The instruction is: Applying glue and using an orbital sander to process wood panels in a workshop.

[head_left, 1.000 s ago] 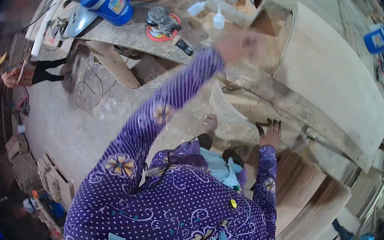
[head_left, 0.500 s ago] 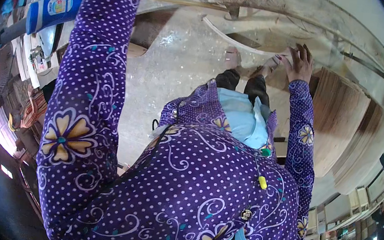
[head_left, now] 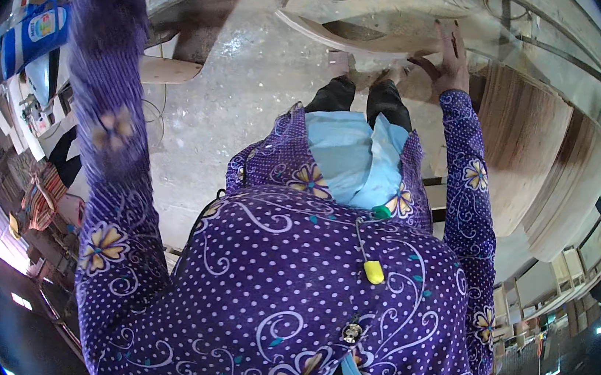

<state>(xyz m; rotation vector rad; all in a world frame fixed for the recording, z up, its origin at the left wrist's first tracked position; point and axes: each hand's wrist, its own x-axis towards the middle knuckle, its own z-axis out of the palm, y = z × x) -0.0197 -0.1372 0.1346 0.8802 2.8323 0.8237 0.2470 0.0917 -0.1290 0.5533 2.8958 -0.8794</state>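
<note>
My right hand (head_left: 454,66) is raised at the upper right with its fingers stretched out and apart. It holds nothing that I can see. Its thumb is close to the end of a pale curved wooden strip (head_left: 325,37); whether they touch I cannot tell. My left arm (head_left: 108,84), in a purple dotted sleeve, reaches up along the left side and is blurred by motion. The left hand lies past the upper edge, so its fingers and anything in them are hidden.
Stacked curved wooden panels (head_left: 520,146) stand at the right. A blue jug-shaped container (head_left: 34,42) is at the upper left, near a rounded board (head_left: 169,71). Long curved wooden pieces (head_left: 589,57) cross the top right. Beneath me is a grey speckled floor (head_left: 214,103).
My left arm has swung a little to the left. The right hand has shifted slightly up and left, its fingers still apart. The whole view has shifted with my body.
</note>
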